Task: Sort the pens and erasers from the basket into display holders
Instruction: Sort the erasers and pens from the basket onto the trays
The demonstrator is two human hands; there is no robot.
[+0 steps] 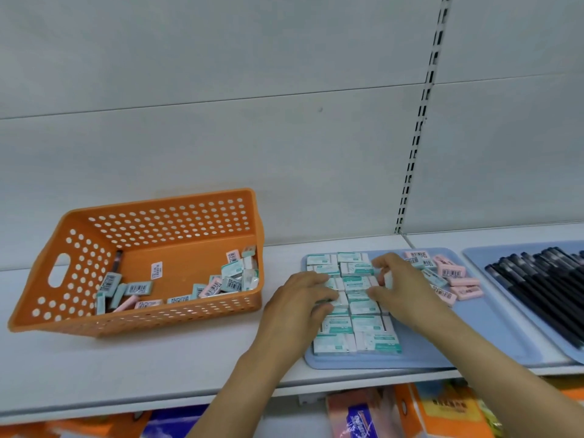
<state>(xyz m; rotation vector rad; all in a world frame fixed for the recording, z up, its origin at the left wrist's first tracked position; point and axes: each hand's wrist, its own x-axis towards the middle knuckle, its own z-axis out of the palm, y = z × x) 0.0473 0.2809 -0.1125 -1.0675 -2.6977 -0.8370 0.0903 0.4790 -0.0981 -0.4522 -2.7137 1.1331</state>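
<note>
An orange perforated basket (94, 324) stands on the white shelf at the left, holding several loose teal and pink erasers (234, 275) and one dark pen (117, 259). On a light blue tray (426, 355) to its right, teal-and-white erasers (357, 338) lie in two tidy columns, with pink erasers (458, 281) heaped at the tray's far right. My left hand (300, 305) rests with curled fingers on the left column. My right hand (401, 286) pinches a teal-and-white eraser (387, 279) at the right column's edge.
A second blue tray (480, 257) at the far right carries a row of black pens (543, 286). The shelf's front edge (126, 403) runs below my arms, with colourful packaged goods (442, 412) on the level underneath. A slotted upright (417, 134) rises along the back wall.
</note>
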